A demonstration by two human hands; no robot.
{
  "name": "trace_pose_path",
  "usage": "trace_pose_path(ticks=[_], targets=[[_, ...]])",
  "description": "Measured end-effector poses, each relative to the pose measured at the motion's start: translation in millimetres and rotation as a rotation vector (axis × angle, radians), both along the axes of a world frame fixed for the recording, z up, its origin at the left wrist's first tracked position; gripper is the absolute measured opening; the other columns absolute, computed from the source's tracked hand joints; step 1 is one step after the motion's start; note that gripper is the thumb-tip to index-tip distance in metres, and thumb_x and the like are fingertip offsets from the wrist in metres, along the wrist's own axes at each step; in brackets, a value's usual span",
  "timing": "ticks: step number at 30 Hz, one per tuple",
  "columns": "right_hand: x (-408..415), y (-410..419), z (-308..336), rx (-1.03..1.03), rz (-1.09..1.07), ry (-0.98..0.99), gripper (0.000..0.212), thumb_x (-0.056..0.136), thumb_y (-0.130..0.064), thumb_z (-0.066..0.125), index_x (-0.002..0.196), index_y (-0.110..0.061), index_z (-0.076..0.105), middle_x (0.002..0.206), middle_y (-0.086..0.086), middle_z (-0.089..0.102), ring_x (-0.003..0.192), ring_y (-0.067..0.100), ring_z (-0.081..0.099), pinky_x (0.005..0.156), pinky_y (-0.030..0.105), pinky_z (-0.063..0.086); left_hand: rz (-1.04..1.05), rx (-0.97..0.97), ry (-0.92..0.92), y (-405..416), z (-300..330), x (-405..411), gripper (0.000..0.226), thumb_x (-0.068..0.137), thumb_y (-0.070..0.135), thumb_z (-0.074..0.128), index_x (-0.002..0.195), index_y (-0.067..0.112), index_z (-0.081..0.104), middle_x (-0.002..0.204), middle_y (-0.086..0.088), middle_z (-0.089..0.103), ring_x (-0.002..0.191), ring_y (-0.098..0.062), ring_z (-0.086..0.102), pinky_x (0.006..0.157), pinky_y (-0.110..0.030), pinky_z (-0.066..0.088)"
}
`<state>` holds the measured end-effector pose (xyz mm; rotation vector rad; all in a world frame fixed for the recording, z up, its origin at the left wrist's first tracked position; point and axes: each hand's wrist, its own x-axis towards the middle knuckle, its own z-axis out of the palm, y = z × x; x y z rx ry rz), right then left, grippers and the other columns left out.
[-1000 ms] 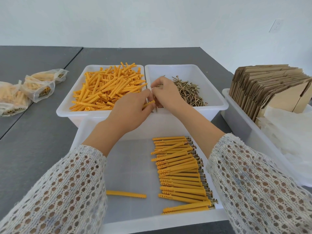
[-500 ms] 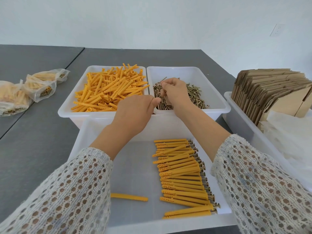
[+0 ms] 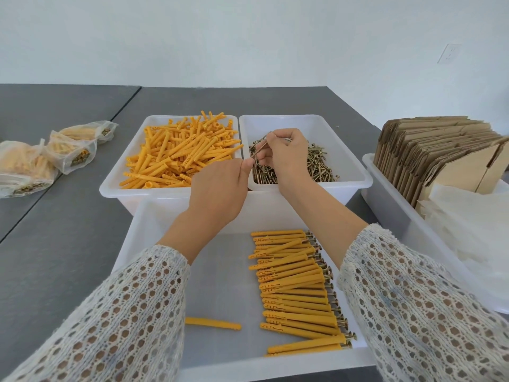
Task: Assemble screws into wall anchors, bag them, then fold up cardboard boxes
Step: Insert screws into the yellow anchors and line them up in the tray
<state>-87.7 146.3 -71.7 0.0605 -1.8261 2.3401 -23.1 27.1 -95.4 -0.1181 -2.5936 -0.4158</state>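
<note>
Screws (image 3: 292,166) lie heaped just under your right hand (image 3: 283,158), whose fingers pinch one long screw (image 3: 260,147) slanting down toward your left hand (image 3: 220,194). Your left fingertips (image 3: 247,164) are curled at that screw's lower end; whether they grip it or a hidden anchor, I cannot tell. Loose anchors (image 3: 181,155) sit beyond your left knuckles. Misalign the tip and the screw could slip, dropping back into the heap.
</note>
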Motion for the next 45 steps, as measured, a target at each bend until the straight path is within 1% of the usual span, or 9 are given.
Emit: trace_pose_path(ticks=[9,13,16,20,26,31,38,41,45], targets=[[6,-2,3,0.112,0.100,0.109,0.010,0.097,-0.008,0.056,0.091,-0.008,0.048,0.068,0.012,0.069,0.042,0.018,0.056,0.043,0.024,0.041,0.020,0.184,-0.020,-1,1,-3,0.052,0.108,0.040,0.024,0.060,0.020,0.033,0.057,0.002,0.040,0.054,-0.016,0.037,0.050,-0.033,0.022],[11,-8,3,0.273,0.223,0.170,0.029,0.100,-0.020,0.054,0.081,0.001,0.061,0.079,0.012,0.072,0.047,0.019,0.058,0.043,0.025,0.041,-0.015,0.257,-0.062,-4,3,-5,0.050,0.108,0.040,0.023,0.064,0.024,0.039,0.060,0.004,0.045,0.058,-0.017,0.044,0.053,-0.033,0.027],[10,-9,3,0.251,0.215,0.114,0.042,0.104,-0.023,0.045,0.072,-0.003,0.063,0.082,0.012,0.070,0.048,0.018,0.056,0.044,0.025,0.041,-0.057,0.334,-0.054,-5,4,-4,0.048,0.108,0.039,0.025,0.066,0.023,0.041,0.061,0.004,0.047,0.059,-0.016,0.046,0.054,-0.033,0.029],[-3,4,3,0.148,0.079,-0.067,0.040,0.103,-0.020,0.038,0.072,-0.006,0.059,0.075,0.008,0.063,0.044,0.014,0.049,0.043,0.022,0.040,-0.149,0.426,-0.094,-4,12,3,0.037,0.102,0.022,0.033,0.065,0.021,0.033,0.061,0.001,0.040,0.060,-0.019,0.037,0.058,-0.035,0.027],[-22,28,3,-0.071,-0.049,-0.361,0.031,0.095,-0.011,0.039,0.070,-0.010,0.056,0.060,0.003,0.056,0.036,0.011,0.042,0.040,0.018,0.036,-0.416,0.249,-0.245,22,26,31,0.031,0.094,0.030,0.032,0.076,0.013,0.051,0.060,0.001,0.046,0.055,-0.011,0.041,0.052,-0.032,0.030],[-26,34,2,-0.139,-0.007,-0.395,0.031,0.098,-0.013,0.037,0.073,-0.011,0.055,0.059,0.002,0.054,0.040,0.012,0.042,0.041,0.018,0.036,-0.582,-0.049,-0.458,49,13,49,0.023,0.100,0.029,0.044,0.082,0.019,0.054,0.070,0.004,0.055,0.065,-0.011,0.051,0.059,-0.029,0.037],[-29,33,1,-0.087,0.013,-0.404,0.031,0.099,-0.014,0.038,0.074,-0.011,0.056,0.059,0.002,0.055,0.039,0.011,0.044,0.040,0.018,0.037,-0.761,-0.175,-0.589,78,-11,62,0.022,0.098,0.030,0.055,0.115,0.017,0.060,0.076,0.007,0.051,0.071,-0.014,0.048,0.063,-0.031,0.043],[-30,33,0,-0.067,0.023,-0.404,0.030,0.098,-0.014,0.038,0.074,-0.011,0.056,0.060,0.002,0.055,0.041,0.012,0.044,0.041,0.018,0.037,-0.798,-0.187,-0.624,81,-15,63,0.024,0.093,0.030,0.064,0.112,0.017,0.058,0.074,0.010,0.047,0.066,-0.010,0.044,0.055,-0.027,0.034],[-31,33,0,-0.041,0.032,-0.407,0.025,0.094,-0.009,0.039,0.076,-0.011,0.057,0.062,0.002,0.056,0.044,0.012,0.044,0.042,0.019,0.038,-0.809,-0.233,-0.593,82,-15,64,0.028,0.088,0.035,0.071,0.105,0.021,0.053,0.080,0.009,0.051,0.073,-0.015,0.050,0.057,-0.030,0.040]])
